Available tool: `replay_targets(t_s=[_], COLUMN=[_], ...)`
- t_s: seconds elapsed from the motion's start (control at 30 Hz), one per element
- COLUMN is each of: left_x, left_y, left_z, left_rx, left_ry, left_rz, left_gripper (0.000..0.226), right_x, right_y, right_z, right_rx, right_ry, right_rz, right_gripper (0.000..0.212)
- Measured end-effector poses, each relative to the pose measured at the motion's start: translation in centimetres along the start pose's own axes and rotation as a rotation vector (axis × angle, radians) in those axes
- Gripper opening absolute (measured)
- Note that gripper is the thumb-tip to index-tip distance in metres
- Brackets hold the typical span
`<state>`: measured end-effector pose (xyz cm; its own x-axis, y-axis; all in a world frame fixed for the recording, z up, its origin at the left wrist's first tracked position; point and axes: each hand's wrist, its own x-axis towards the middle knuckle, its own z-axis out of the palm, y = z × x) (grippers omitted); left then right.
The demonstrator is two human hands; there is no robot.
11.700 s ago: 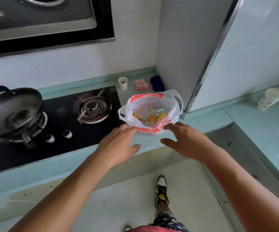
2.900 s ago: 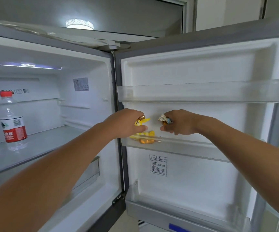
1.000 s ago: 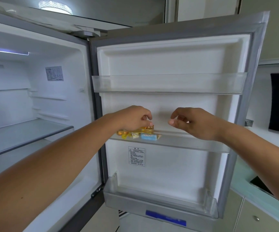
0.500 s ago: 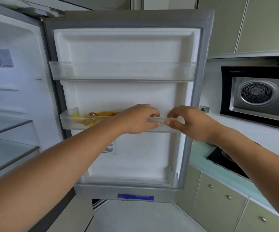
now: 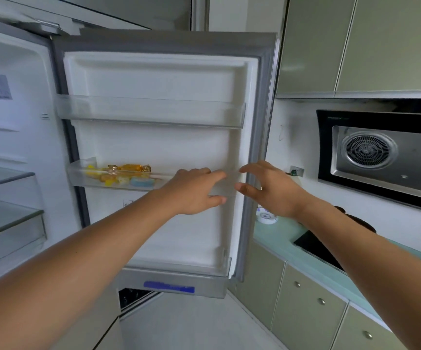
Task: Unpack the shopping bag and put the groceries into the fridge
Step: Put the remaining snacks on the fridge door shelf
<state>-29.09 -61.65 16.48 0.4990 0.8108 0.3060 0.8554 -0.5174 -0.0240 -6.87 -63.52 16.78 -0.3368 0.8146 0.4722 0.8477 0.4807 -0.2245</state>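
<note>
Noted sweets (image 5: 121, 174) in left end of middle door shelf (image 5: 78, 177) on open fridge door (image 5: 159, 79). Found left hand (image 5: 194, 192) and right hand (image 5: 272, 193) both spread, empty, by shelf's right end. Likely next: close door from its right edge, gently, sparing sweets a jolt.

Green cabinets (image 5: 355, 46) flank a black range hood (image 5: 381, 157) above a teal counter (image 5: 275, 238).

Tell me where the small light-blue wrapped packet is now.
Head view: the light-blue packet lies in the fridge door's clear middle shelf, toward its left end, beside the yellow and amber sweets, left of the left hand.
</note>
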Motion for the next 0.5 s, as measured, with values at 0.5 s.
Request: replay_targets(t_s=[0.5], left_x=[-7.7], left_y=[2.3], left_z=[-3.2], left_rx=[-0.117], left_ry=[0.032], left_rz=[-0.183], left_gripper=[0.036], right_x=[-4.4], right_y=[-2.8], right_z=[-3.8], right_rx=[-0.015], right_ry=[0.059], right_rz=[-0.017], right_gripper=[0.073])
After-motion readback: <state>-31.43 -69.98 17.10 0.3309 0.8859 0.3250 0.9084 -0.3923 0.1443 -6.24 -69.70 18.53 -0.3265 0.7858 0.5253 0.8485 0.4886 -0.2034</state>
